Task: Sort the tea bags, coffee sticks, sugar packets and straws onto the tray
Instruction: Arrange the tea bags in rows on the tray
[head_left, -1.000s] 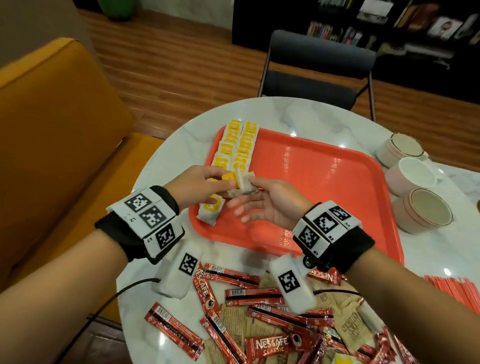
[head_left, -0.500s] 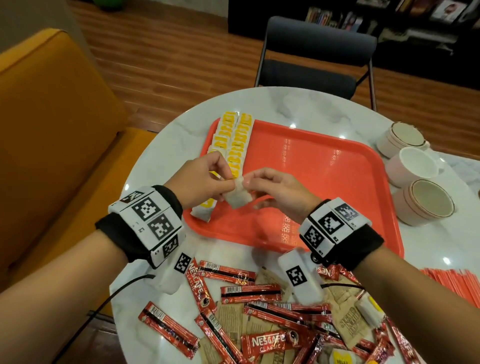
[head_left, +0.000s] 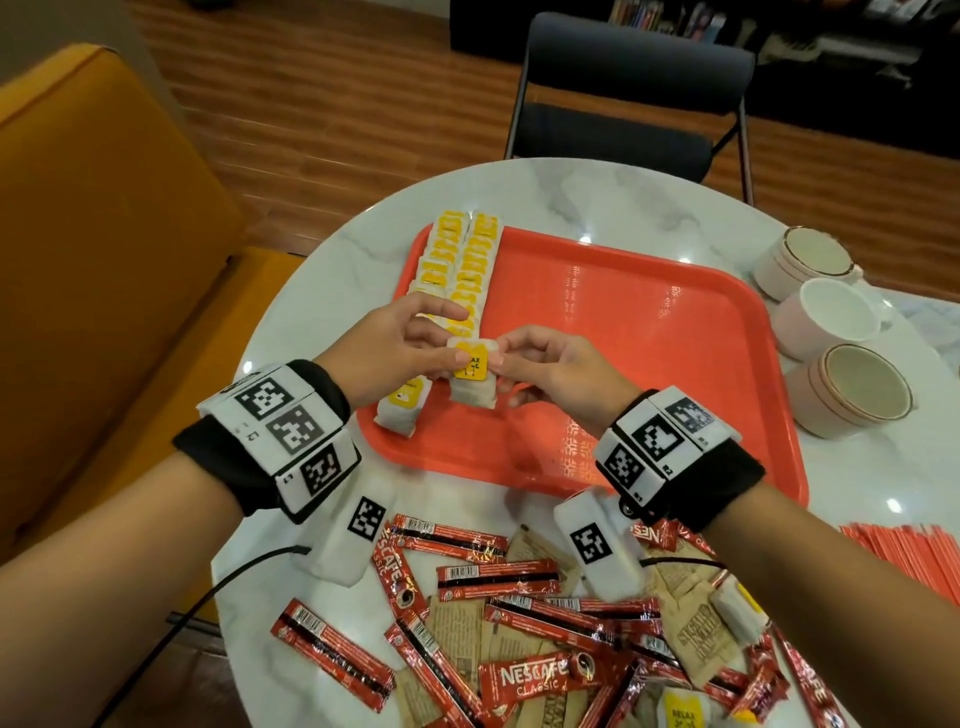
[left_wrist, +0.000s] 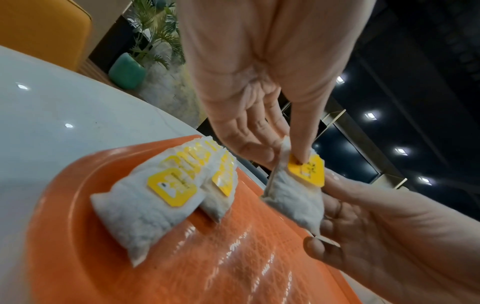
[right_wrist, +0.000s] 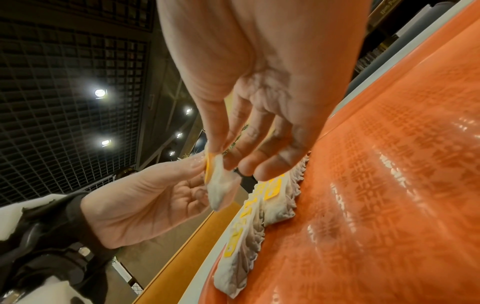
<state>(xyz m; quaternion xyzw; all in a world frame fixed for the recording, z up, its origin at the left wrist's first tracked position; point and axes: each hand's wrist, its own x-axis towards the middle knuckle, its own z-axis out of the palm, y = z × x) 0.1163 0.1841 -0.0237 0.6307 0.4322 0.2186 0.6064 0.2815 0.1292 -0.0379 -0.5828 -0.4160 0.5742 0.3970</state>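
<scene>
A white tea bag (head_left: 471, 387) with a yellow tag (left_wrist: 307, 170) hangs just above the orange tray (head_left: 649, 364), near its front left. Both hands hold it. My left hand (head_left: 457, 353) pinches its top, thumb on the tag, as the left wrist view (left_wrist: 280, 152) shows. My right hand (head_left: 501, 358) pinches the other top edge (right_wrist: 221, 160). Two rows of tea bags (head_left: 462, 260) lie along the tray's left side. Red coffee sticks (head_left: 498, 574) and brown sugar packets (head_left: 698, 634) are heaped on the table in front. Orange straws (head_left: 909, 556) lie at the right edge.
Three cups (head_left: 831, 312) stand right of the tray on the round marble table (head_left: 597, 192). A dark chair (head_left: 634, 104) is behind it and a yellow sofa (head_left: 104, 234) to the left. A black cable (head_left: 208, 592) trails off the table's front left.
The tea bag lay in my right palm; now both hands pinch it and it has turned so its yellow tag faces up. The hands stay over the tray's front left.
</scene>
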